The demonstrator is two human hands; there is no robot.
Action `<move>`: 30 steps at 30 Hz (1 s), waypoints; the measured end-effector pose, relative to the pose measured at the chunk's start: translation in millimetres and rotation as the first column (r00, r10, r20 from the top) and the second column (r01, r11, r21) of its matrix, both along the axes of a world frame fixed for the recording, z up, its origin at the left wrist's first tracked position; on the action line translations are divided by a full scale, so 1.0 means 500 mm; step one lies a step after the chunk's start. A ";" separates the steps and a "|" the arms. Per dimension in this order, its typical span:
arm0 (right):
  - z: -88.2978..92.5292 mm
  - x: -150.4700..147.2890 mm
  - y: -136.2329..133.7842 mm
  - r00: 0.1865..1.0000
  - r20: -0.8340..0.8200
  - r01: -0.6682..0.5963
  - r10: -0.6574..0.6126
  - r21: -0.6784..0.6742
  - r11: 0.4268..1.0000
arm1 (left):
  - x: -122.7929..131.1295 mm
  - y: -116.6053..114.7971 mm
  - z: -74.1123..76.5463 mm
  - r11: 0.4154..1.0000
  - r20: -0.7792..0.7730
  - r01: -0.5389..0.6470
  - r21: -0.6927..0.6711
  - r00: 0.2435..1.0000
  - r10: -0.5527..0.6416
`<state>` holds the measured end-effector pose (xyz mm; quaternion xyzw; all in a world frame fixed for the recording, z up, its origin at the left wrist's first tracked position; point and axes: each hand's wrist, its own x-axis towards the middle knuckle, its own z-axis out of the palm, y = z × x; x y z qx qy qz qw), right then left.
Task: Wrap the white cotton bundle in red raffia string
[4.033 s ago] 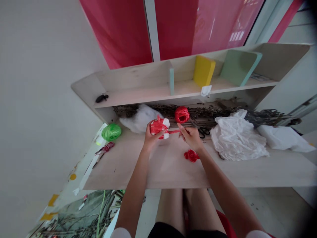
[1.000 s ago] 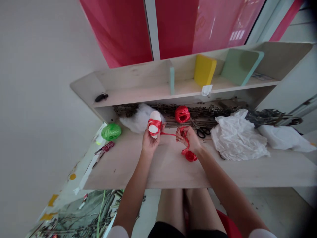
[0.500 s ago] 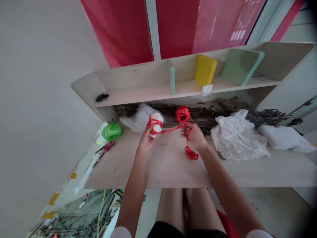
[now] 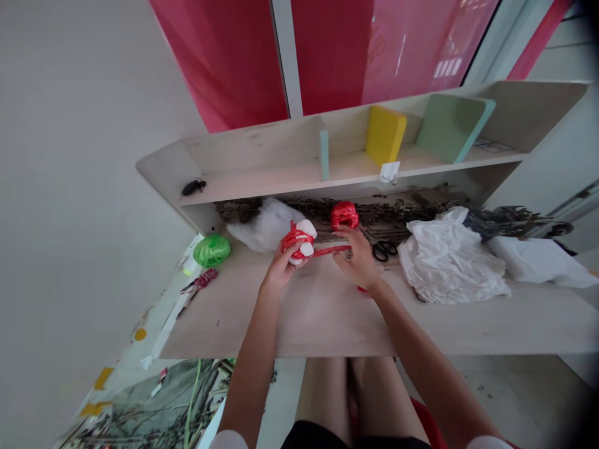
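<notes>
My left hand (image 4: 279, 269) is closed round a small white bundle (image 4: 300, 240) partly wrapped in red plastic ribbon, held just above the wooden desk (image 4: 327, 318). A taut red ribbon strand (image 4: 330, 251) runs from the bundle to my right hand (image 4: 358, 260), whose fingers pinch it. A bit of loose red ribbon (image 4: 362, 289) shows under my right wrist. Behind my hands sits a red ribbon ball (image 4: 344, 214).
A green ribbon ball (image 4: 211, 250) lies at the desk's left end, white stuffing (image 4: 264, 224) behind the bundle, black scissors (image 4: 384, 250) and crumpled white paper (image 4: 449, 259) to the right. Dry twigs (image 4: 397, 212) line the back. A shelf above holds a yellow block (image 4: 384, 134).
My left hand has turned the bundle as red ribbon went round it. My right hand moved up and back, then returned close to the bundle, pulling the strand tight; the loose coil now lies under my wrist.
</notes>
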<state>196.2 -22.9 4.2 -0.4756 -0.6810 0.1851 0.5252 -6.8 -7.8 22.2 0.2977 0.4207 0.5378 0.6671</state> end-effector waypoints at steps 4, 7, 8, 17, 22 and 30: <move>0.003 -0.012 -0.009 0.983 -0.026 -0.184 0.183 -0.199 0.962 | -0.005 0.000 -0.005 1.000 0.027 0.022 0.022 0.999 -0.023; -0.002 -0.010 -0.006 0.981 -0.097 -0.188 0.167 -0.264 0.946 | -0.010 0.001 -0.006 0.998 0.032 0.056 0.030 0.998 -0.057; -0.004 -0.008 -0.005 0.984 -0.105 -0.169 0.146 -0.266 0.949 | -0.012 0.000 -0.005 0.997 0.032 0.071 0.027 0.997 -0.072; 0.005 -0.010 -0.006 0.970 -0.240 -0.122 0.033 -0.365 0.923 | 0.009 -0.015 0.004 0.979 -0.112 0.128 0.159 0.987 -0.111; 0.022 -0.012 -0.015 0.928 -0.368 -0.231 0.064 -0.432 0.871 | 0.024 -0.021 -0.003 0.966 -0.218 0.128 0.223 0.973 -0.078; 0.020 -0.015 -0.013 0.909 -0.411 -0.282 0.067 -0.488 0.826 | 0.035 -0.012 -0.027 0.908 -0.337 0.077 0.412 0.939 0.073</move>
